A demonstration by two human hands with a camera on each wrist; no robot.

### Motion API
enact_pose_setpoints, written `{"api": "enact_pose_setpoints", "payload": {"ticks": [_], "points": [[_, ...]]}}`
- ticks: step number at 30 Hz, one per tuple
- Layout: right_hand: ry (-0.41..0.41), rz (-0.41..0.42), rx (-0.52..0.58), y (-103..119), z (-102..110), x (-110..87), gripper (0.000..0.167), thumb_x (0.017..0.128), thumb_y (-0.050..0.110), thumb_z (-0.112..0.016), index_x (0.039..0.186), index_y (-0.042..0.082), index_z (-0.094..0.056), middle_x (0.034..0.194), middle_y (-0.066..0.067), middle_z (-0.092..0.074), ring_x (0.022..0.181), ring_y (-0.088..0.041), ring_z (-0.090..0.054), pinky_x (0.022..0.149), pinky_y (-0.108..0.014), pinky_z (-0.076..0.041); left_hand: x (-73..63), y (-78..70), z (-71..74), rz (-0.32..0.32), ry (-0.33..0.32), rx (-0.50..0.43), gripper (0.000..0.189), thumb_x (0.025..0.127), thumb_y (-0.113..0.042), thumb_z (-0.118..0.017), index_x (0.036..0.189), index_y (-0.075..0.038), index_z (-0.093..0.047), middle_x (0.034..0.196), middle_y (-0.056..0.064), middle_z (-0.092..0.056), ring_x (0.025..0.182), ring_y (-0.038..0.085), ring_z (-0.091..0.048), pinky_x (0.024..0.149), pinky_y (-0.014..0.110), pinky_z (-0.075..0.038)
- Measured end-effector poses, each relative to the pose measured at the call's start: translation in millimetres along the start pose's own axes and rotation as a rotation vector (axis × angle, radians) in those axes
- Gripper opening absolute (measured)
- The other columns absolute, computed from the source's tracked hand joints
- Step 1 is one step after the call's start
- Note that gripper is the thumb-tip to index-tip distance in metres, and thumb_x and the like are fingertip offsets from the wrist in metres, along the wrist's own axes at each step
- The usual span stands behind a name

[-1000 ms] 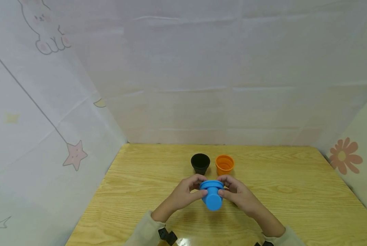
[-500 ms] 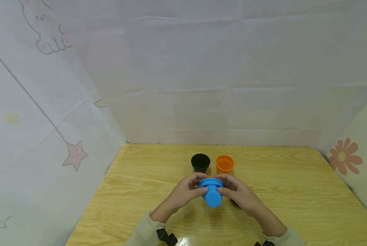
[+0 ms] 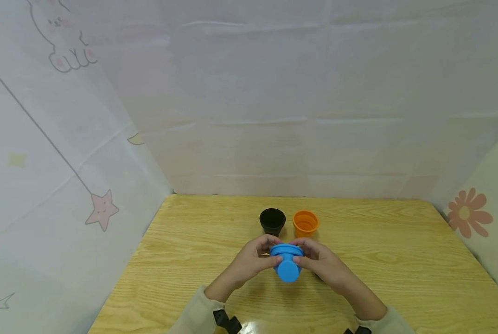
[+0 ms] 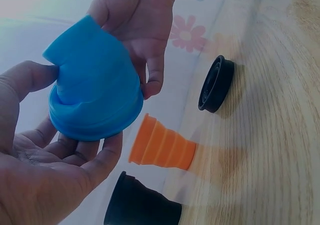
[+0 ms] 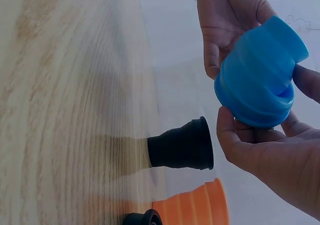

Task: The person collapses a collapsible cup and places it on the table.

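Both hands hold a blue collapsible cup [image 3: 288, 269] above the table, its base turned toward the wearer and its wide rim away. My left hand [image 3: 255, 260] grips the left side, thumb pressed on the wall near the base and fingers behind the rim. On the other side my right hand [image 3: 322, 263] grips it the same way. In the left wrist view the blue cup [image 4: 95, 85] looks bent, its wall creased and partly folded near the rim. The right wrist view shows the same crease in the cup [image 5: 260, 72] beside a thumb.
Beyond the hands, a black cup [image 3: 272, 221] and an orange cup [image 3: 305, 223] stand upright side by side on the wooden table [image 3: 199, 232]. A flat black collapsed cup [image 4: 216, 84] lies on the table, mostly hidden behind the right hand in the head view.
The blue cup and both hands rise slightly, then dip a little, with the base shifting slightly left. Both hands keep their grip; the black and orange cups stay put.
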State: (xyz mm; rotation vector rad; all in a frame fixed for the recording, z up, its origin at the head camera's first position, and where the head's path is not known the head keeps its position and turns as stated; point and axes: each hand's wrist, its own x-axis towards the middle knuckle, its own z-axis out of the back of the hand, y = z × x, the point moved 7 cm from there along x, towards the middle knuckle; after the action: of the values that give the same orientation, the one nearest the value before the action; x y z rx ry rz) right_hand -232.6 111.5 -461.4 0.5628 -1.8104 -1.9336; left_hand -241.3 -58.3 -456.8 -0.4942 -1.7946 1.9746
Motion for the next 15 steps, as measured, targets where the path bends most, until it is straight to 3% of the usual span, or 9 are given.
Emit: {"api": "enact_pose_setpoints", "payload": {"ticks": [15], "points": [[-0.004, -0.049, -0.014, -4.1, -2.3, 3.0, 0.042, 0.102, 0.025, -0.064, 0.13, -0.004, -0.053, 0.122, -0.014, -0.062, 0.106, -0.028, -0.062, 0.091, -0.032, -0.055, 5.1, -0.1, -0.5, -0.005, -0.029, 0.068, 0.03, 0.094, -0.012, -0.072, 0.121, -0.003, -0.062, 0.113, 0.009, -0.064, 0.096, 0.019, -0.061, 0.08, 0.029, -0.057]]}}
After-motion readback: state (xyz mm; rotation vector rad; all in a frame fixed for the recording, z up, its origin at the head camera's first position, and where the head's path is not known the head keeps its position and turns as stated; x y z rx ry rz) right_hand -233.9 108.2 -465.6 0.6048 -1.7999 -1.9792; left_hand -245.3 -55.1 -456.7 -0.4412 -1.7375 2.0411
